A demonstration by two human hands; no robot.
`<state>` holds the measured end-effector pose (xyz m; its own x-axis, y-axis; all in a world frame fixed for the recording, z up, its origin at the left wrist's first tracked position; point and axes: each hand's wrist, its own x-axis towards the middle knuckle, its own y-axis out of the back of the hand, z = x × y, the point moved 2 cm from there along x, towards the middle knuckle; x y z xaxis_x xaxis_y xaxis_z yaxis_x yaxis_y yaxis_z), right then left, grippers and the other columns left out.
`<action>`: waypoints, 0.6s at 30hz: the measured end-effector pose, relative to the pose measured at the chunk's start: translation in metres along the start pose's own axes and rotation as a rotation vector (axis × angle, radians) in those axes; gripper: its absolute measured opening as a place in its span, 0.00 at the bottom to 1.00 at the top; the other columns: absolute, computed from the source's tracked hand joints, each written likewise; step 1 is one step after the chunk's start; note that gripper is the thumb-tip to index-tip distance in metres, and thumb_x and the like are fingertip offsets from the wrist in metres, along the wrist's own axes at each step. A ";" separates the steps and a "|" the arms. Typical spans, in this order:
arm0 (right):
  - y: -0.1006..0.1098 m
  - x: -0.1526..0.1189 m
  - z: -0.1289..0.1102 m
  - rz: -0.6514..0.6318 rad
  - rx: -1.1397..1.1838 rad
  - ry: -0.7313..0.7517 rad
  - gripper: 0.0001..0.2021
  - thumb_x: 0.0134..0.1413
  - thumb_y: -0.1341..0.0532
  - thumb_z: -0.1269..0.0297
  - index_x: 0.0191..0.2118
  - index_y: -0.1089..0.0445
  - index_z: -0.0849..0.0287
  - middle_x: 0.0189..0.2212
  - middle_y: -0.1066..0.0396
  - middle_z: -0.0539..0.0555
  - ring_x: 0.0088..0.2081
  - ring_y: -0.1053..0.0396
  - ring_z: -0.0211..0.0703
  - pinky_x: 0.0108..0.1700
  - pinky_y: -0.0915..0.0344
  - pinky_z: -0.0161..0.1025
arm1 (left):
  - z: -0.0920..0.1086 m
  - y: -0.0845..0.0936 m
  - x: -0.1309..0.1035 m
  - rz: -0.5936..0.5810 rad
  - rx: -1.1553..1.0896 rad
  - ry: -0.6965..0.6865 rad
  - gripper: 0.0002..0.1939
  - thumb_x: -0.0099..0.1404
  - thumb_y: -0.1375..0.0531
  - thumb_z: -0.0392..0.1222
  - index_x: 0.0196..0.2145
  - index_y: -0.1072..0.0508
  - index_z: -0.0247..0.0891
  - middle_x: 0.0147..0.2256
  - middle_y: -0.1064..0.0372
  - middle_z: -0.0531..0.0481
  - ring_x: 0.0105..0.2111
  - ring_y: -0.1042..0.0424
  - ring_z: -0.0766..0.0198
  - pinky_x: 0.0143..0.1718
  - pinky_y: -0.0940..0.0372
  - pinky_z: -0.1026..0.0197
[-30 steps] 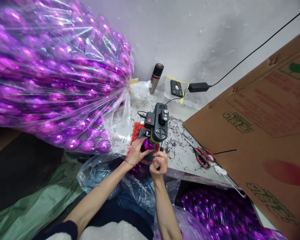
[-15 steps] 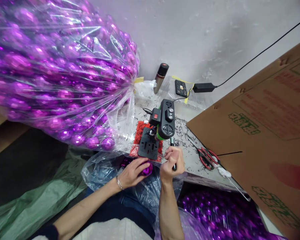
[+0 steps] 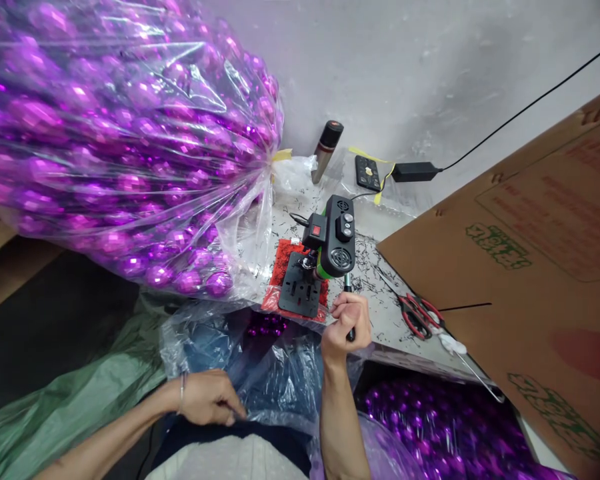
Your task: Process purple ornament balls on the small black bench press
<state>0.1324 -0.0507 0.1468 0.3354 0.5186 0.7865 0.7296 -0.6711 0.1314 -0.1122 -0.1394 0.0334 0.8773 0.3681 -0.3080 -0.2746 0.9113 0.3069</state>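
My right hand [image 3: 350, 323] is wrapped round the black-gripped lever handle [image 3: 349, 287] of a small black press machine [image 3: 341, 237] with a red switch. The machine's black slotted plate [image 3: 299, 285] carries no ball and lies over a red mat [image 3: 283, 257]. Low in front of my body, my left hand [image 3: 213, 398] is closed, fingers curled down, at the near rim of a clear plastic bag [image 3: 285, 380] spread over my lap. Purple shiny baubles [image 3: 267, 325] show inside that bag, just below the table edge.
A huge clear sack of purple baubles [image 3: 130, 147] fills the left. Red-handled scissors [image 3: 420, 315] lie right of the machine, before a large cardboard box [image 3: 520, 267]. Behind stand a dark bottle [image 3: 327, 150], a phone [image 3: 367, 173] and a power adapter [image 3: 417, 172]. Black scraps litter the table [image 3: 380, 303].
My left hand has left the machine plate and the purple bauble it held, moving down and left to the bag's rim. My right hand stays on the lever.
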 end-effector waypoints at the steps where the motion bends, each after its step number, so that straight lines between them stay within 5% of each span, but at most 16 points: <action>1: -0.001 0.000 0.000 0.006 0.004 -0.004 0.19 0.71 0.48 0.67 0.24 0.40 0.54 0.23 0.36 0.48 0.27 0.33 0.38 0.30 0.38 0.38 | 0.006 0.004 -0.007 -0.058 -0.005 0.000 0.18 0.67 0.36 0.49 0.53 0.18 0.49 0.30 0.17 0.54 0.29 0.20 0.61 0.32 0.32 0.66; 3: -0.002 -0.001 0.000 0.015 0.019 -0.011 0.19 0.71 0.48 0.67 0.24 0.40 0.54 0.23 0.36 0.48 0.28 0.33 0.38 0.31 0.38 0.38 | 0.018 0.019 -0.014 -0.082 0.018 -0.015 0.21 0.68 0.37 0.50 0.56 0.19 0.45 0.32 0.17 0.51 0.31 0.19 0.60 0.33 0.31 0.65; 5: -0.002 -0.002 0.000 0.019 0.034 -0.020 0.19 0.71 0.49 0.67 0.25 0.40 0.55 0.23 0.36 0.48 0.28 0.33 0.38 0.31 0.38 0.38 | 0.031 0.042 -0.011 0.058 0.079 -0.033 0.20 0.72 0.42 0.50 0.55 0.19 0.44 0.41 0.16 0.46 0.38 0.18 0.57 0.40 0.28 0.62; 8: -0.002 -0.004 0.001 0.020 0.027 -0.029 0.19 0.72 0.49 0.66 0.25 0.40 0.54 0.24 0.36 0.48 0.28 0.33 0.38 0.30 0.37 0.38 | 0.043 0.094 0.008 0.414 0.164 -0.029 0.20 0.75 0.46 0.52 0.55 0.20 0.46 0.51 0.19 0.46 0.49 0.19 0.54 0.53 0.28 0.56; 11: -0.002 -0.004 0.002 0.011 0.010 -0.027 0.19 0.72 0.49 0.66 0.25 0.40 0.54 0.24 0.36 0.48 0.28 0.32 0.38 0.30 0.37 0.38 | 0.047 0.160 0.037 0.838 0.182 -0.012 0.20 0.73 0.48 0.50 0.51 0.20 0.44 0.50 0.19 0.45 0.51 0.21 0.53 0.56 0.28 0.51; 15: -0.001 -0.004 0.003 0.003 0.006 -0.011 0.19 0.72 0.49 0.66 0.25 0.40 0.54 0.23 0.37 0.47 0.28 0.32 0.38 0.30 0.37 0.38 | 0.036 0.241 0.077 1.162 0.134 0.305 0.19 0.69 0.48 0.39 0.52 0.24 0.36 0.46 0.20 0.41 0.49 0.21 0.52 0.55 0.28 0.49; 18: -0.001 -0.005 0.003 -0.006 0.002 0.006 0.19 0.71 0.50 0.67 0.25 0.41 0.54 0.23 0.38 0.47 0.28 0.33 0.38 0.31 0.37 0.38 | 0.028 0.278 0.089 1.280 0.122 0.487 0.22 0.66 0.50 0.32 0.55 0.28 0.31 0.47 0.22 0.35 0.50 0.22 0.47 0.56 0.30 0.44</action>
<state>0.1319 -0.0507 0.1409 0.3270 0.5196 0.7894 0.7331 -0.6666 0.1351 -0.1001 0.1416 0.1165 -0.1915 0.9811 -0.0269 -0.7214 -0.1221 0.6816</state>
